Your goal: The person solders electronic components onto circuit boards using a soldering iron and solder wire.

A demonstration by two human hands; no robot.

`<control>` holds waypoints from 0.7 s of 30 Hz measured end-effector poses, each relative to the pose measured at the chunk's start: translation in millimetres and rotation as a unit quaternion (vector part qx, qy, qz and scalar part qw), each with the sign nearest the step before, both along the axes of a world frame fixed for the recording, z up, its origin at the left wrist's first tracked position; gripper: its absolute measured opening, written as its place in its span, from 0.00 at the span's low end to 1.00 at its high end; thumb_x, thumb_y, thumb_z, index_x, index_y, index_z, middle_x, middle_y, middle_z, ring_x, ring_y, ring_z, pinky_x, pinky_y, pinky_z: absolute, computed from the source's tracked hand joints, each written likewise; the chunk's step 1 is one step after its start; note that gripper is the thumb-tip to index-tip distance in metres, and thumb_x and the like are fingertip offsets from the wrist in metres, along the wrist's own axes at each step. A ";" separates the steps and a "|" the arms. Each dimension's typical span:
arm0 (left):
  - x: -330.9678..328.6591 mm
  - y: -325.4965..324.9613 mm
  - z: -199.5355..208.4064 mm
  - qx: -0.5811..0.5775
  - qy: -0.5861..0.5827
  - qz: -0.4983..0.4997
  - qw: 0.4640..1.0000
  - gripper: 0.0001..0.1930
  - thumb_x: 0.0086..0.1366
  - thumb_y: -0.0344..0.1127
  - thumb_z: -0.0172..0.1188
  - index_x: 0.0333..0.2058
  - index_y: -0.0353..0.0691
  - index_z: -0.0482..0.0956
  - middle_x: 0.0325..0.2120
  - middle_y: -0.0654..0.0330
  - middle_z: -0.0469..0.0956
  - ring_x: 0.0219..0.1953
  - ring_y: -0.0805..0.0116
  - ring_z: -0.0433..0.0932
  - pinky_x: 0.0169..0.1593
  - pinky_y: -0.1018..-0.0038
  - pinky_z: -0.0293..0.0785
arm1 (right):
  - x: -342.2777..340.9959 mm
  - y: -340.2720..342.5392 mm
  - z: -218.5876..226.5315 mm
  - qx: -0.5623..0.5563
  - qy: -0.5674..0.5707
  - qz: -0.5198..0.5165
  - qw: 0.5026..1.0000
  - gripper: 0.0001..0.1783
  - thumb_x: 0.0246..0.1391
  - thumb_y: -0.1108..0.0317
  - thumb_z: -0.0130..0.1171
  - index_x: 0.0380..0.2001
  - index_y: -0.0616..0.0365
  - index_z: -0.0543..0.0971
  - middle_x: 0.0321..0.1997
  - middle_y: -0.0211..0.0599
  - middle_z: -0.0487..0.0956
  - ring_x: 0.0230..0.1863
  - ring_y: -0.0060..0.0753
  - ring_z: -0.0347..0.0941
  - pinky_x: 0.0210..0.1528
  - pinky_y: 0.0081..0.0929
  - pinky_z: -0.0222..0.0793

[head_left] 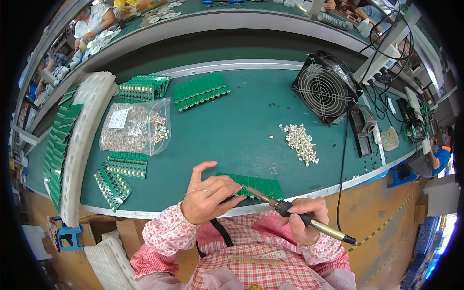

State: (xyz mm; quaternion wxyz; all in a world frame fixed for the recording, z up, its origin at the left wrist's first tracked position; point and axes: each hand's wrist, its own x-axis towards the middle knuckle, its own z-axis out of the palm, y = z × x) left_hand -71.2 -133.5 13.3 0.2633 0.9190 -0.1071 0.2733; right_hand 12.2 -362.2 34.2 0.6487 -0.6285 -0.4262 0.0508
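Note:
At the table's near edge lies a green circuit board panel. My right hand grips a soldering iron, its tip slanting left and down to the board's left part. My left hand is beside that end of the board. Thumb and fingers pinch a thin solder wire, which loops back over the hand; its end is close to the iron's tip. Whether wire and tip touch is too small to tell. The forefinger sticks up, and the left hand covers part of the board.
A pile of small white connectors lies right of centre, before a black fan. A bag of connectors sits left among stacked boards. A foam tray borders the left. The black cord hangs over the right edge.

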 end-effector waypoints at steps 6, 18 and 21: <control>-0.6 0.6 0.0 -0.005 0.009 -0.006 1.000 0.13 0.45 0.33 0.72 0.30 0.45 0.78 0.27 0.69 0.80 0.34 0.73 0.80 0.55 0.55 0.61 | -0.4 1.7 -0.2 0.040 0.014 -0.006 0.999 0.11 0.49 0.77 0.61 0.35 0.67 0.71 0.17 0.41 0.78 0.19 0.29 0.78 0.19 0.21 0.72; -1.5 0.7 -3.7 -0.005 0.004 -0.007 1.000 0.14 0.44 0.33 0.73 0.31 0.44 0.79 0.27 0.69 0.81 0.34 0.73 0.80 0.55 0.56 0.61 | -3.7 -2.9 10.4 -0.072 0.184 -0.081 0.977 0.06 0.54 0.77 0.56 0.32 0.64 0.68 0.21 0.38 0.79 0.19 0.20 0.76 0.21 0.17 0.71; -2.0 0.3 -4.4 -0.003 0.003 -0.006 1.000 0.14 0.44 0.33 0.73 0.31 0.44 0.79 0.27 0.69 0.81 0.34 0.73 0.80 0.55 0.56 0.61 | -0.2 -3.1 10.2 -0.108 0.161 -0.074 0.978 0.07 0.54 0.76 0.56 0.32 0.64 0.68 0.20 0.37 0.78 0.19 0.19 0.76 0.20 0.17 0.71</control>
